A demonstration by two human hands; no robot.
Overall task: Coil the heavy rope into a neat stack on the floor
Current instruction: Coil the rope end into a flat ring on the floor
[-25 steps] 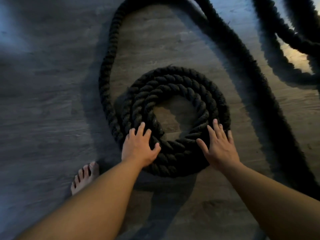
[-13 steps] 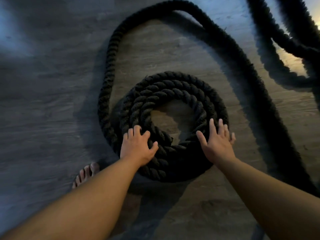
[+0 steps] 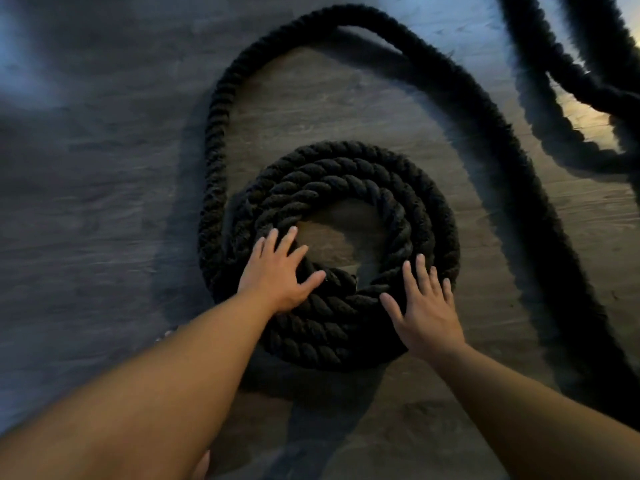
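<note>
A thick black twisted rope lies on the wood floor, part of it wound into a round coil (image 3: 349, 188) of several turns with a bare patch of floor in its middle. My left hand (image 3: 277, 271) rests flat on the coil's near-left side, fingers spread. On the near-right side my right hand (image 3: 426, 306) lies flat too, fingers apart. Neither hand grips the rope. A loose length (image 3: 218, 133) leaves the coil on the left, arcs away over the top and runs down the right side (image 3: 540, 209).
More loose rope loops (image 3: 568, 84) lie at the far right. The grey wood floor (image 3: 86, 202) stretches to the left. A bit of my foot (image 3: 202, 465) shows at the bottom edge under my left forearm.
Both hands have slid a little along the coil, the left one inward toward the centre hole. The view has shifted, so my left foot has dropped out of sight beside the arm.
</note>
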